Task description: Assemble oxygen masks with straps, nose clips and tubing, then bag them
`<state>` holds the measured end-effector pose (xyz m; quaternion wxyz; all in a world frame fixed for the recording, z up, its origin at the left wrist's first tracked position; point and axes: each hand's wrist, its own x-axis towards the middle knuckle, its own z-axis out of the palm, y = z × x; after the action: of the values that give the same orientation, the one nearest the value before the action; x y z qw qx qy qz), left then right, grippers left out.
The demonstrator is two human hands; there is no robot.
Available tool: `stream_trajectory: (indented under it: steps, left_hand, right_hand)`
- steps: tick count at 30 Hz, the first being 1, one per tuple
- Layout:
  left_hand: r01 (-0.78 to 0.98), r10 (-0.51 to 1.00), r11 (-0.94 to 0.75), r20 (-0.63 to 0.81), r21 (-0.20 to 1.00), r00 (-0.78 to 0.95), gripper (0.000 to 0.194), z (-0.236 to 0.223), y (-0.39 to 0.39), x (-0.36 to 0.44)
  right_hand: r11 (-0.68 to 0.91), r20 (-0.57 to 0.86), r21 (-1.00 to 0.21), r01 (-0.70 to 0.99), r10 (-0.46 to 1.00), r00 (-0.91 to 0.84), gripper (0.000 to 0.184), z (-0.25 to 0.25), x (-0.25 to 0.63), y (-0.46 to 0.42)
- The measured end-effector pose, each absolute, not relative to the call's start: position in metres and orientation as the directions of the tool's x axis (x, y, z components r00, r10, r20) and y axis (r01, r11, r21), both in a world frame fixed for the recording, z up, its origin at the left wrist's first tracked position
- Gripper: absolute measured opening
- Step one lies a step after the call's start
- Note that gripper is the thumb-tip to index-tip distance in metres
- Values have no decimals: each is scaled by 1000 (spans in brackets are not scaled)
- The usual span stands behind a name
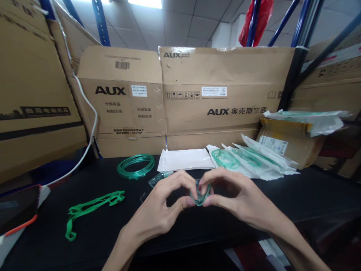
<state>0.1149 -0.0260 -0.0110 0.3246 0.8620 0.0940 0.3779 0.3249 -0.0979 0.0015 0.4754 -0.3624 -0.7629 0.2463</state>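
Between my two hands, above the front part of the black tabletop (93, 233), is a small clear, green-tinted soft plastic piece (199, 199) with a curved, V-like lower edge. My left hand (166, 203) pinches its left side with thumb and forefinger. On the opposite side, my right hand (234, 190) grips it the same way, its fingertips curled over the upper edge. Just behind my left hand lies a clear plastic mask-like part (159, 179), half covered by the hand. A green elastic strap (96, 205) rests loosely to the left, and a coil of green tubing (135, 166) sits farther back.
A white packet (186, 159) and several clear-fronted packs of green tubing (225, 158) lie at the back. Cardboard boxes (129, 105) wall off the rear. At right, more packs top a taped carton (287, 141). A phone-like device (19, 207) with a white cable (94, 120) is at left.
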Motion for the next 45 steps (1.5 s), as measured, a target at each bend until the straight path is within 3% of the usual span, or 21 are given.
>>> stream_trajectory:
  steps: [4,11,21,25,29,32,34,38,40,42,45]
  left_hand:
    - [-78,406,-777,592,625,696,6,-11,-28,114]
    - [-36,437,-778,582,627,686,10,-11,-28,114]
    - [42,419,-833,580,552,698,12,-10,-31,118]
    - [121,487,-835,618,537,617,8,-11,-29,121]
    - [170,650,-722,575,670,497,17,-13,-31,126]
    - [164,739,-581,432,797,517,25,-14,-33,129]
    - [241,767,-541,355,806,535,30,-14,-32,128]
    - [476,779,-599,332,644,532,42,-10,-26,112]
    - [586,800,-593,322,553,506,38,-9,-19,95]
    - [719,853,-522,290,459,434,30,-9,-10,71]
    - [900,956,-284,168,330,239,18,-13,7,30]
  right_hand:
    - [593,516,-749,297,802,-300,33,0,329,-97]
    - [627,534,-644,439,779,-329,13,4,329,-94]
    - [640,534,-617,458,768,-353,10,0,330,-91]
    - [630,596,-581,516,761,-258,28,-7,329,-85]
    - [614,621,-512,601,748,-235,44,-15,325,-81]
    - [574,567,-482,662,780,-263,33,-21,321,-78]
    - [528,503,-479,702,820,-273,27,-25,322,-77]
    - [403,303,-488,774,910,-282,38,-36,332,-75]
    - [332,197,-488,807,943,-269,42,-42,337,-76]
    - [278,133,-483,830,961,-244,43,-47,339,-77]
    - [260,127,-480,838,966,-226,45,-50,339,-80]
